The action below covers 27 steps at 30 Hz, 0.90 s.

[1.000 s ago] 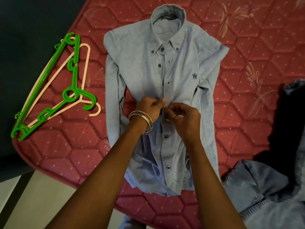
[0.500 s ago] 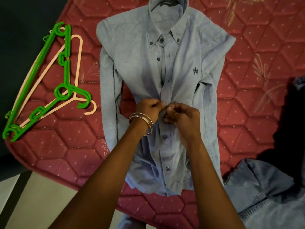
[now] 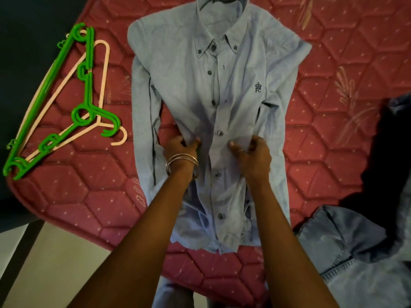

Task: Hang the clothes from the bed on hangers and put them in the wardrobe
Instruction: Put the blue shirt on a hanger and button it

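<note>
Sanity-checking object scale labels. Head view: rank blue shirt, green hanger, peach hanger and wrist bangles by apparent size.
1. blue shirt, largest by far.
2. green hanger.
3. peach hanger, partly hidden under the green hanger, so this order is unsure.
4. bangles, smallest.

A pale floor (image 3: 55,258) shows at the lower left, below the corner of the bed. A dark strip (image 3: 24,250) runs slantwise across it from the bed's edge toward the bottom left; what it is cannot be told. Beyond the bed's left edge the upper left is a dark wall or shadowed space (image 3: 26,23), with no detail to make out.
</note>
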### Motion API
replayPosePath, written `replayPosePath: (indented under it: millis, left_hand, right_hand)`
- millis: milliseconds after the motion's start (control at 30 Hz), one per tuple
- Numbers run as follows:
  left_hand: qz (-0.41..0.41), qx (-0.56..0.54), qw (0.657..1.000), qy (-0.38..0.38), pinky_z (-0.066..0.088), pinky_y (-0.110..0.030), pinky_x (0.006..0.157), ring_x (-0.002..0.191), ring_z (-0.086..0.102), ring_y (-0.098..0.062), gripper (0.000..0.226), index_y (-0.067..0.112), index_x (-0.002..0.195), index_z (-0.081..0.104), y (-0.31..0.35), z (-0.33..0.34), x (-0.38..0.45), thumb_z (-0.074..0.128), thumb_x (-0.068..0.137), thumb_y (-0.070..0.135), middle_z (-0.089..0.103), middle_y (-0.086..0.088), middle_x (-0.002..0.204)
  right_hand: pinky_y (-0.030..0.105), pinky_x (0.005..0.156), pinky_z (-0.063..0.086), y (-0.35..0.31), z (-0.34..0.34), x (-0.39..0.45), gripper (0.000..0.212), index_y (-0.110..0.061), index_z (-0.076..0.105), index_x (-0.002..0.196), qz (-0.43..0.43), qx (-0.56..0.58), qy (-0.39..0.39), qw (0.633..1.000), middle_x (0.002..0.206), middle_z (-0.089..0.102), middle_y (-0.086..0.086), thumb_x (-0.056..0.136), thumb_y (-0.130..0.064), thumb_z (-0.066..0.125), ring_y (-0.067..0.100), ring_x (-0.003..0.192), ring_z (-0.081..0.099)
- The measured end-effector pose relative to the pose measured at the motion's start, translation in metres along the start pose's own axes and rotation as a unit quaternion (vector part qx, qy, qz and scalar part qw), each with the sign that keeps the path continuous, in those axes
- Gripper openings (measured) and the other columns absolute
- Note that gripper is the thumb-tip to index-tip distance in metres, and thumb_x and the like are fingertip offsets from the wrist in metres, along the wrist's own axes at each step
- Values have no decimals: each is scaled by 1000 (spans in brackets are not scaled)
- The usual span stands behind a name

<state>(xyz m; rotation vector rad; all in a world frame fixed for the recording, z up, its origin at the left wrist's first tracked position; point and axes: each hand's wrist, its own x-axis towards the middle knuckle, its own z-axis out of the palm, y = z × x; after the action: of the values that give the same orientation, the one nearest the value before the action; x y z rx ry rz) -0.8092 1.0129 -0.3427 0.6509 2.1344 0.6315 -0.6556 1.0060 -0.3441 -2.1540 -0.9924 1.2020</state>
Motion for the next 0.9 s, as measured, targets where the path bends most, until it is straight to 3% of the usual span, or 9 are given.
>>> replayPosePath:
  millis: [100,200,300,367,467,533,700,800,900]
  left_hand:
    - [19,-73,995,59,45,-33,61,53,45,-14,35,12,53,49,-6,-9,-7,72,75,27,47,4,52]
    - [7,-192,975,114,30,-22,47,43,27,0,37,14,51,43,0,-20,-13,66,80,15,29,15,44]
    - [4,-238,961,142,32,-13,46,45,34,-1,22,2,69,53,11,-30,-32,54,91,5,35,2,58]
    - [-7,-258,955,148,47,-28,69,66,53,-17,23,-5,96,60,14,-33,-49,55,93,17,55,-13,76]
    - [62,-38,987,146,48,-40,73,91,61,-37,58,26,137,41,-4,-45,-89,61,85,42,63,-16,109]
    - [112,208,966,103,46,-42,74,91,60,-40,63,41,144,22,-29,-51,-114,53,91,29,55,-18,117]
    - [-75,308,948,38,47,-43,82,102,58,-41,31,22,121,58,-110,-54,-175,36,98,23,47,-21,121]
    - [25,434,899,60,49,-44,70,88,60,-39,18,17,90,65,-114,-54,-193,48,88,14,56,-22,107]
    - [228,445,859,113,48,-43,67,85,57,-36,29,16,95,66,-97,-55,-184,63,67,7,57,-17,103]
  right_hand:
    - [24,63,39,3,-11,-4,15,-15,56,75,-58,44,80,994,65,50,-3,83,-19,68,11,66,48]
    - [24,61,37,4,-30,-12,13,-22,51,73,-118,169,141,968,66,45,-9,84,-22,59,6,65,41]
    - [23,58,35,4,-36,-36,20,-27,50,73,-117,239,145,953,63,40,-16,89,-17,55,2,61,36]
    - [24,57,32,7,-38,-55,21,-26,46,75,-115,228,148,955,63,35,-15,93,-17,51,0,58,33]
    - [25,62,31,24,-51,-90,6,-7,56,96,-138,97,153,974,68,53,-2,94,-12,53,16,62,49]
    - [26,62,27,46,-56,-115,20,-3,52,113,-96,-55,118,987,84,65,17,92,-3,49,32,76,61]
    - [38,74,47,109,-74,-186,36,-4,32,129,85,-276,-5,957,111,63,25,94,-4,38,40,99,63]
    - [41,60,48,110,-66,-197,34,-4,39,112,-1,-335,103,936,90,61,20,79,-1,41,39,80,63]
    - [41,65,42,86,-60,-177,43,-9,54,101,-136,-265,191,935,89,52,16,59,1,55,35,82,52]
